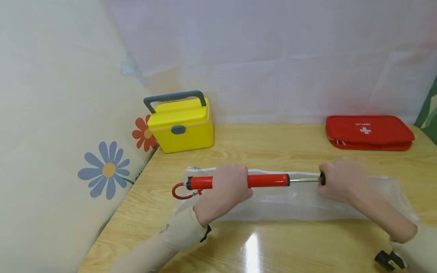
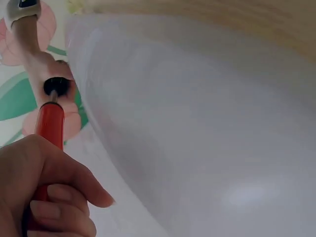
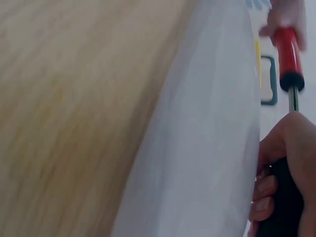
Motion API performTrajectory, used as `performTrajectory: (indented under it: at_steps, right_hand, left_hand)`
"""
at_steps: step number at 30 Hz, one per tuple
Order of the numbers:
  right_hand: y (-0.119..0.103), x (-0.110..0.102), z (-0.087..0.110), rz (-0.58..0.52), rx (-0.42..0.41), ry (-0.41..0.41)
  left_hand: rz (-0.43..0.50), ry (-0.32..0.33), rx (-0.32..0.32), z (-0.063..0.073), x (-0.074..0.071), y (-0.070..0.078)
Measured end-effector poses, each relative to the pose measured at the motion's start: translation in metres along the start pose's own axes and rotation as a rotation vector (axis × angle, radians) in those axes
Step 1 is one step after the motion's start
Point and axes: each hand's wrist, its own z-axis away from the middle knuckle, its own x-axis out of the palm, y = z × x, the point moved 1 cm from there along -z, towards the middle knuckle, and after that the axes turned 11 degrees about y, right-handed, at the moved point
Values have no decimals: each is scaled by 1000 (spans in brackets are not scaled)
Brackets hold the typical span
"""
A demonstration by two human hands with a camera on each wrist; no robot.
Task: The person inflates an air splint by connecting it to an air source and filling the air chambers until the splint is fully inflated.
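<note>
A red hand pump (image 1: 269, 180) is held level above the table, with a short red hose (image 1: 173, 190) looped at its left end. My left hand (image 1: 230, 185) grips the barrel near its middle, fingers wrapped round it. The right hand (image 1: 341, 180) holds the black handle (image 3: 281, 207), which the fingers partly hide. Between barrel and handle, a length of metal rod (image 1: 304, 179) shows. Behind and below the pump lies a clear plastic bag (image 1: 280, 206); in both wrist views its whitish surface fills much of the picture.
On the wooden table (image 1: 290, 242), a yellow box (image 1: 191, 138) with a grey carrying handle stands at the back left. A red first aid pouch (image 1: 372, 132) lies at the back right. A wall with painted flowers (image 1: 109, 170) borders the left side.
</note>
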Motion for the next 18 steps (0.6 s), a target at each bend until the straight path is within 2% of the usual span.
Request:
performTrajectory:
  at_steps: [4,6,11,15,17,18]
  right_hand:
    - [-26,1,9,-44,31,-59]
    - [-38,-3,10,-41,43,-72]
    - [-63,-9,1,-13,-4,-61]
    - [-60,-12,-4,-62,-28,-53]
    - [-46,-13,-5,-86,-35,-36]
    - [-35,-13,-6,-92,-32,-17]
  left_hand:
    - [-10,-1,39,1,1,24]
    - [-10,-22,40,2,1,34]
    - [-10,-43,21,4,-2,50]
    - [-21,26,45,3,-5,50]
    - [-11,61,45,1,-5,40]
    - [0,59,27,-1,-6,33]
